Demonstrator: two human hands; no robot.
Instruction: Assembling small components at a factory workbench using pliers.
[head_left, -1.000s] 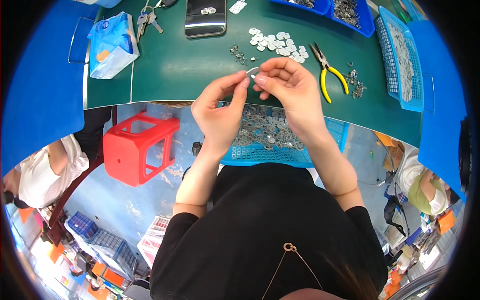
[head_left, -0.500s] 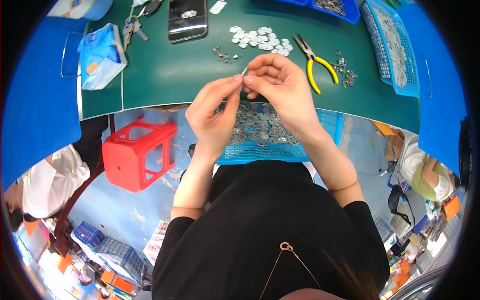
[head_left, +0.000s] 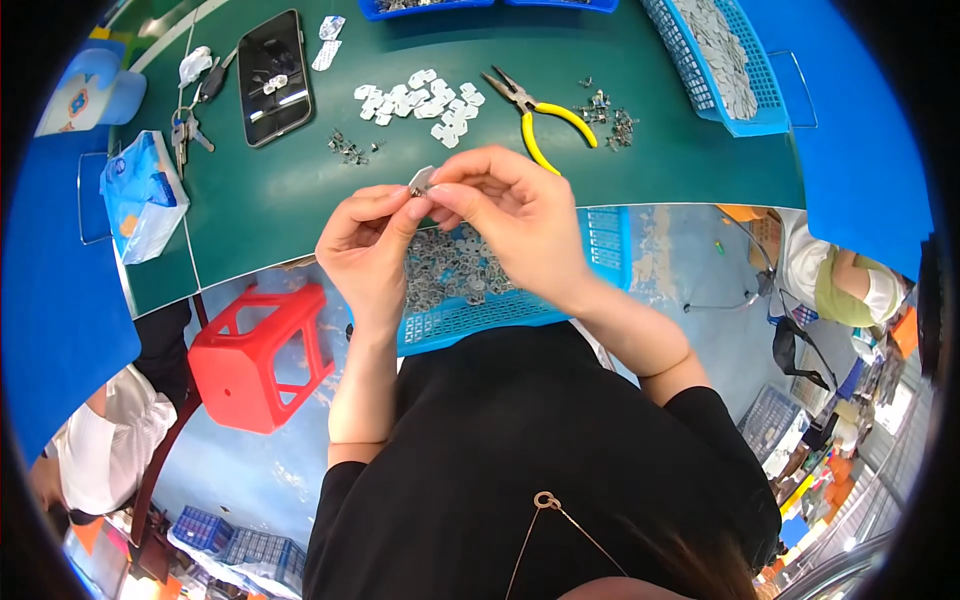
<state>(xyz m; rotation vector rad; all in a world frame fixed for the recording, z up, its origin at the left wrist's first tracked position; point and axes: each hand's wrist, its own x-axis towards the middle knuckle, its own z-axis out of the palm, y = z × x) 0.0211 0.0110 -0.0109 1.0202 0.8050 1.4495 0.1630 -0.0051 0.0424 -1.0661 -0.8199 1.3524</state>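
At the far left of the green tabletop, well to the left of the pliers, a blue-and-white soft pack lies near the front edge, with a bunch of keys just beyond it. A red plastic stool stands on the floor, below and left of the pliers. Next along the tabletop, still left of the pliers, come a dark phone with 1 small shiny piece on its screen, then a scatter of small metal parts. The left hand, below and left of the pliers, has its thumb and forefinger closed in a pinch at the lower end of a small pale plate, where a metal bit shows; whether the 2 pieces are joined is too small to tell. A loose group of white plates lies just left of the pliers. The right hand, below the pliers, is closed too, thumb and fingertips pinching the same plate from its right edge. Under the tabletop edge, a blue basket holds many small pieces. The pliers lie with yellow handles spread; right beside them sit more metal parts, and farther right, a light-blue basket of flat grey pieces.
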